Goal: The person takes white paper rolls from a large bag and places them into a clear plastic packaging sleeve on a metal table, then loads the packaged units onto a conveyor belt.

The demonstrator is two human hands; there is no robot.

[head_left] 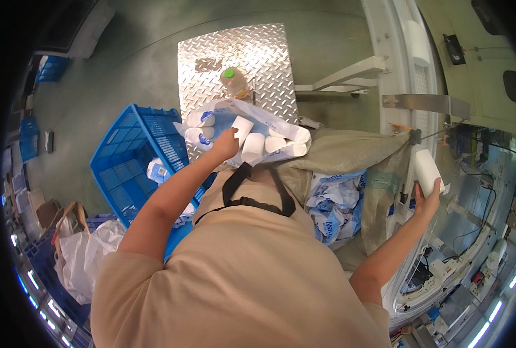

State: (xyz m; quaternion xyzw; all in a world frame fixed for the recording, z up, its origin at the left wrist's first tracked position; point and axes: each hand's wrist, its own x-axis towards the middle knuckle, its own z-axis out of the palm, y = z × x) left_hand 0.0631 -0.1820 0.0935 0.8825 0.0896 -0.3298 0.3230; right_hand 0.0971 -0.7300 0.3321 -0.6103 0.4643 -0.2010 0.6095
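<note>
My left hand [227, 144] is closed on the end of a white toilet paper roll [243, 128], which tilts above a torn-open clear plastic pack [230, 108]. Several more white rolls [253, 147] lie in that pack, close to my body. Off to the right, my right hand [426, 200] grips another white roll [428, 170], held lengthwise beside the machine's pale rail [388, 69]. Its fingers are partly hidden behind the roll. Farther along the machine sits one more white roll [418, 43].
A diamond-plate metal platform [269, 55] bears the pack and a green-capped bottle [233, 81]. On the left stands a blue plastic crate [116, 168]. An open woven sack [350, 148] holds crumpled plastic wrappers [333, 203]. A metal bracket [426, 104] juts from the machine.
</note>
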